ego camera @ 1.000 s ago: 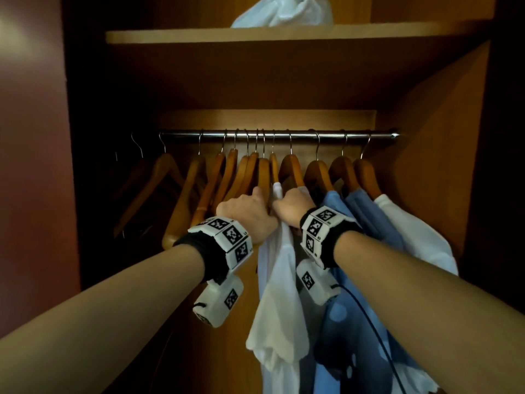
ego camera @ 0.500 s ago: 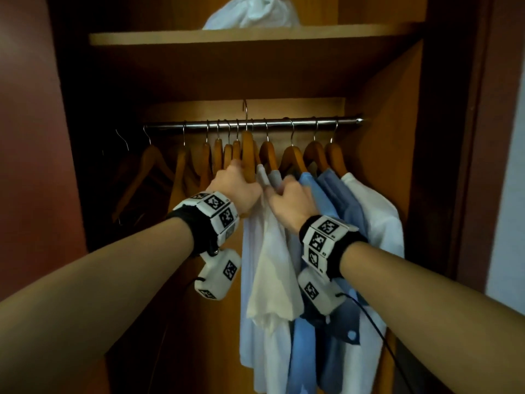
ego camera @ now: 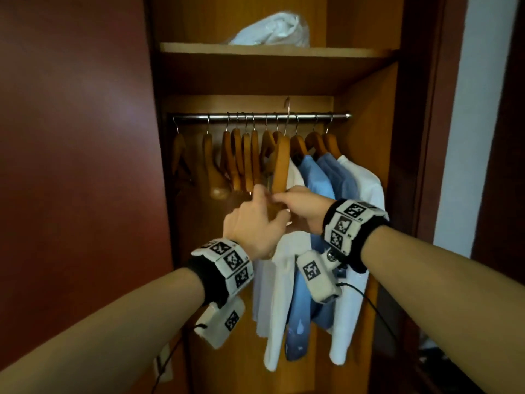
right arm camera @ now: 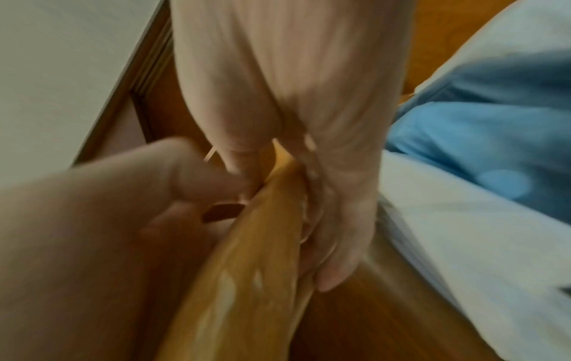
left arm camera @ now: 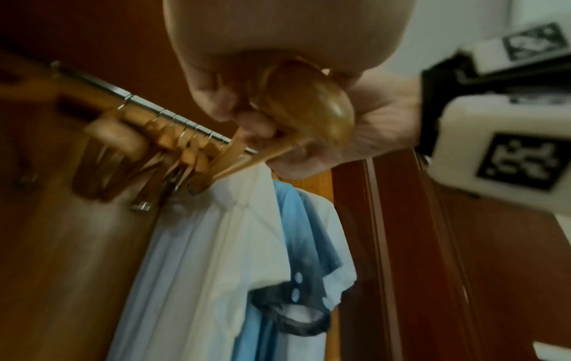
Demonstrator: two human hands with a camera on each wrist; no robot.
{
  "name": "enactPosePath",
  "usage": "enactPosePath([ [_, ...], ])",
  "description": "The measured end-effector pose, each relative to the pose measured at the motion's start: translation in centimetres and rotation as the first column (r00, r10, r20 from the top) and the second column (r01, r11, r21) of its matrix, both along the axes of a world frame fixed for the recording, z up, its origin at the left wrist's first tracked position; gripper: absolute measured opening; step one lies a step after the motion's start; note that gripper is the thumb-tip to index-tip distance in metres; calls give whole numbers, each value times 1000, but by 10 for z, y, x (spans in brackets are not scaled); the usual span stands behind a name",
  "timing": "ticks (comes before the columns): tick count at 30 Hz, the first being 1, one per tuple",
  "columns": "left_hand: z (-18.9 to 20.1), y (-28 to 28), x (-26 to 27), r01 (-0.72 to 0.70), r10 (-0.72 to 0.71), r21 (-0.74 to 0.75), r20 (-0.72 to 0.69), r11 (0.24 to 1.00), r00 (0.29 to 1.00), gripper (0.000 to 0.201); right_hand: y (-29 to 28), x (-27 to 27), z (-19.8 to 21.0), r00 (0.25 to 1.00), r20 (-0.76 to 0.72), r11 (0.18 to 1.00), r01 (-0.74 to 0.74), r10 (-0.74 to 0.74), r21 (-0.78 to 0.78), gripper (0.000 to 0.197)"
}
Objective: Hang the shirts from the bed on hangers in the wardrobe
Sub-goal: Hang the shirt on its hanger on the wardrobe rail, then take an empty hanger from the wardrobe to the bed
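**Both hands on one wooden hanger, lifted clear of the wardrobe rail**

Here, the left hand (ego camera: 250, 226) and the right hand (ego camera: 302, 210) meet in front of the wardrobe (ego camera: 366, 155), both closed on the lower end of a single wooden hanger (ego camera: 281, 163); its metal hook (ego camera: 288, 109) stands above the rail (ego camera: 261, 117) rather than hanging from it, and the hanger itself is bare. In the left wrist view the left grip is curled round the rounded wooden shoulder tip (left arm camera: 304, 102), fingers (left arm camera: 216, 102) wrapped tight; in the right wrist view the right grip lies along the wood with its fingers (right arm camera: 336, 234) curved against the side of the hanger, thumb on the opposite face; that picture is blurred, so finer detail cannot be told.

To the left of the held hanger a row of empty wooden hangers (ego camera: 241, 155) hangs from the rail, packed close together; to the right, shirts already hang there: a white shirt (ego camera: 279, 280) just beside the hands, two blue shirts (ego camera: 318, 177) next, another white shirt (ego camera: 366, 189) at the far right. The bed is out of view. On the shelf (ego camera: 272, 49) above the rail rests a crumpled white bundle (ego camera: 272, 31); the dark red door (ego camera: 76, 166) stands open at the left.
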State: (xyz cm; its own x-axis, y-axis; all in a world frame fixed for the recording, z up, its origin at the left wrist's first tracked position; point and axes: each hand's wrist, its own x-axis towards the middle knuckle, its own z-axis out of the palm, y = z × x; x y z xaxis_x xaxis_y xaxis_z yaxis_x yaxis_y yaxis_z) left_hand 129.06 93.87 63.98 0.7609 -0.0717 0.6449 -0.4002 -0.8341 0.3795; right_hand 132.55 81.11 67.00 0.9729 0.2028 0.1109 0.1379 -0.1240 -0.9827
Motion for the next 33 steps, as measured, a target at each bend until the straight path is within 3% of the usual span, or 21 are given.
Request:
enactPosePath([
  [6, -19, 29, -32, 90, -91, -23, -51, 996, 995, 24, -13, -83, -44, 997, -65, 998, 42, -44, -35, 28],
  [10, -24, 16, -45, 150, -154, -55, -93, 987, 984, 62, -44, -145, -52, 997, -69, 992, 36, -44, -118, 10],
  [12, -19, 8, -53, 141, -148, -77, -94, 987, 984, 79, -58, -172, -59, 995, -92, 984, 13, -30, -177, 13],
  [14, -13, -8, -65, 143, -148, -71, -68, 987, 987, 87, -80, -207, -71, 992, -122, 974, 8, -36, -225, 16],
  [16, -8, -28, -80, 171, -178, -100, -61, 980, 982, 83, -108, -243, -82, 987, -155, 972, 8, -45, -234, 17],
  [18, -12, -58, -99, 236, -250, -105, -142, 966, 958, 66, -139, -280, -91, 980, -190, 975, 9, -52, -221, 18],
  [21, -32, -120, -144, 433, -436, -82, -297, 898, 849, 37, -191, -342, -100, 959, -255, 973, 68, -125, -221, 19],
  [24, -59, -193, -197, 546, -557, -135, -335, 827, 760, 39, -249, -412, -110, 923, -340, 966, 101, -181, -239, 22],
  [26, -79, -243, -233, 551, -565, -146, -336, 822, 754, 44, -286, -458, -116, 895, -354, 935, 158, -271, -317, 23],
  [29, -111, -315, -288, 633, -635, -143, -368, 761, 680, 33, -338, -520, -131, 816, -354, 839, 262, -457, -477, 34],
  [33, -138, -404, -382, 764, -694, 31, -396, 644, 601, 34, -395, -589, -152, 700, -239, 630, 373, -673, -681, 60],
])
